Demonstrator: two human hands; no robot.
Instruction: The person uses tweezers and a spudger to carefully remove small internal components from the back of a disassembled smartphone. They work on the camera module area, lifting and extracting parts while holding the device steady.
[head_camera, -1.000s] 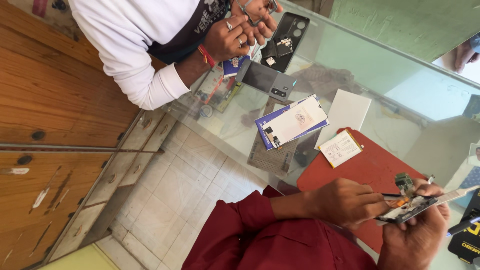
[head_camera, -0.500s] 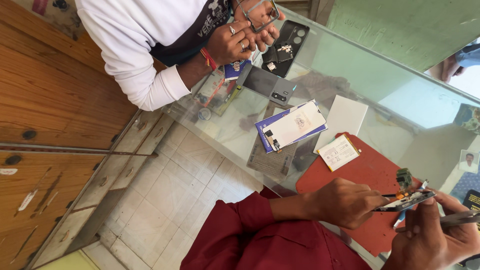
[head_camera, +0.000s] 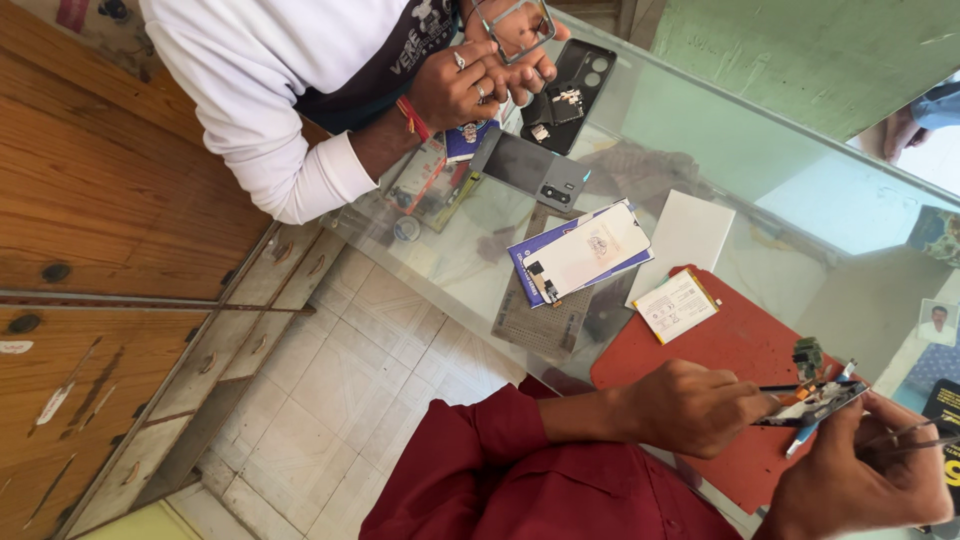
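Head view only: the wearer, in dark red sleeves, works over a red mat (head_camera: 735, 345) on a glass counter (head_camera: 700, 160). One hand (head_camera: 690, 408), which reads as the left though the tilted camera makes the side uncertain, is curled shut, pinching a thin dark tool (head_camera: 778, 388) whose tip touches an opened phone part (head_camera: 812, 404). The other hand (head_camera: 850, 480) cradles that part from below and also pinches tweezers (head_camera: 915, 440), fingers closed. The part is held just above the mat's edge, with a small green component (head_camera: 807, 357) just beside it. On the mat is a flat white-and-yellow rectangular pack (head_camera: 677, 305) with a printed label. Beside the mat lie a blank white card (head_camera: 690, 235) and a white panel on a blue-edged packet (head_camera: 580, 250). Further off are a grey phone back (head_camera: 530, 167) and a black phone back (head_camera: 572, 80). A co-worker in a white sleeve (head_camera: 240, 90) holds a thin rectangular frame (head_camera: 515, 25) with both hands (head_camera: 485, 70).
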